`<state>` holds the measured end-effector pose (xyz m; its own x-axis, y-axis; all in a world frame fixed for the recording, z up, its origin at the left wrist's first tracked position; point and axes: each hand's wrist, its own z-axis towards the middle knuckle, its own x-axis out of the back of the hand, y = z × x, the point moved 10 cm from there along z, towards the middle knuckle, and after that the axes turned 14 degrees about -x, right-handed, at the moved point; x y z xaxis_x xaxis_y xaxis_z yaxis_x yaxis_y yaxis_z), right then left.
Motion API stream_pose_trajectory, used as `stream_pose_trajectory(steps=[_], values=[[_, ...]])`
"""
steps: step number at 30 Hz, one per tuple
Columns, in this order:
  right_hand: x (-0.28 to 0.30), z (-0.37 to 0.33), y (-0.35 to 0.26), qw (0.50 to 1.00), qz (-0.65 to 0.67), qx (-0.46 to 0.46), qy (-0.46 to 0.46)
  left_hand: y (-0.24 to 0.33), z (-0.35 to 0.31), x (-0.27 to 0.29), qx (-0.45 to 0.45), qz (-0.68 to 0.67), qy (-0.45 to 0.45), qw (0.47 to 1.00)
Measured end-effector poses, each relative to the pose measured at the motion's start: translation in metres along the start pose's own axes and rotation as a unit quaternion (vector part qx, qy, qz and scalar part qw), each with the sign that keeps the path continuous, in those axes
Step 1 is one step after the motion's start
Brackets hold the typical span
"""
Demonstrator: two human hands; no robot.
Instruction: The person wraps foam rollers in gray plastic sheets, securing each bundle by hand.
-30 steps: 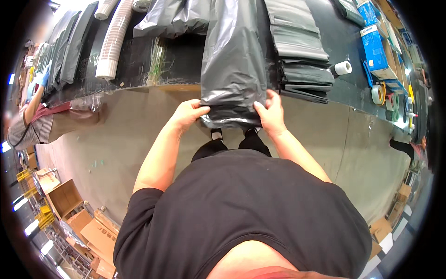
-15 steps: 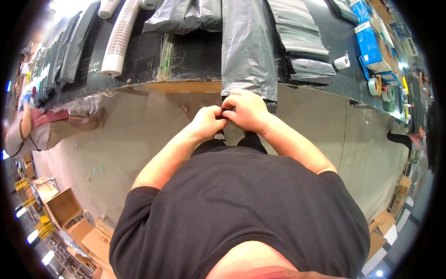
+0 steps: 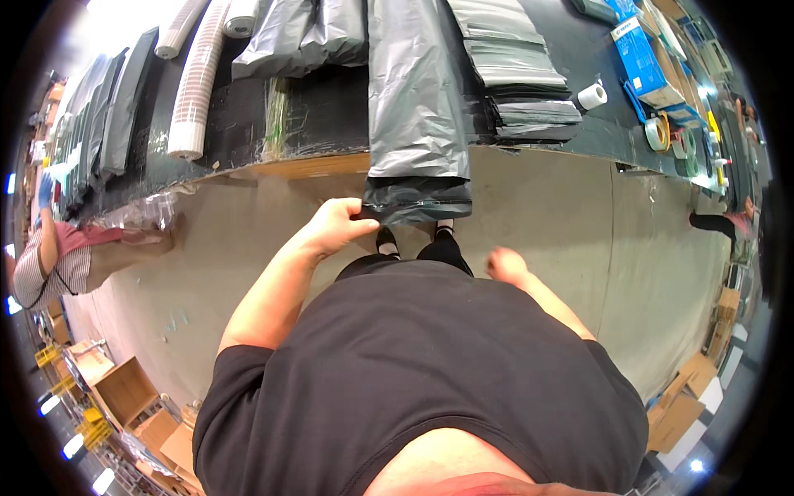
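Black worktable [image 3: 583, 51], largest item on my remote feed, arcs across the top from 10 to 2 o'clock. Long grey plastic bag [image 3: 418, 107] with black inner face: at 12 o'clock, laid on the table, its open end hanging past the near edge toward the wearer. Stack of folded grey plastic bags [image 3: 509, 50]: 1 o'clock, just beside the long one. Open cardboard box [image 3: 124, 393]: 8 o'clock, on the floor side. Patterned roll [image 3: 197, 91], brown and white: 10 o'clock, on the table. Blue carton [image 3: 643, 70]: 2 o'clock. Left hand [image 3: 332, 227]: just off centre toward 10 o'clock, thumb and fingers pinching the left corner of the bag's mouth. Right hand [image 3: 506, 266]: toward 3 o'clock, apart from the bag, motion-blurred; I cannot tell whether its fingers are clenched or hold anything. Small white roll [image 3: 592, 96]: 2 o'clock. Tape roll [image 3: 657, 133]: 2 o'clock, farther out, near the table's rim.
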<state>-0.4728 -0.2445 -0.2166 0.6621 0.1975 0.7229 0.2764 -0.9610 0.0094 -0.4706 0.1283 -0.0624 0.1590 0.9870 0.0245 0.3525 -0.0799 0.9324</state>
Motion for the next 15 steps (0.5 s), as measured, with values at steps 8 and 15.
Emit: stream_pose_trajectory(steps=[8, 15], values=[[0.154, -0.026, 0.005, 0.947, 0.077, -0.034, 0.310, 0.111, 0.039, 0.042, -0.356, 0.643, 0.020, 0.678], [0.287, 0.000, -0.102, 0.824, -0.010, 0.234, 0.515, 0.148, 0.115, -0.007, -0.517, 0.698, -0.156, 0.471]])
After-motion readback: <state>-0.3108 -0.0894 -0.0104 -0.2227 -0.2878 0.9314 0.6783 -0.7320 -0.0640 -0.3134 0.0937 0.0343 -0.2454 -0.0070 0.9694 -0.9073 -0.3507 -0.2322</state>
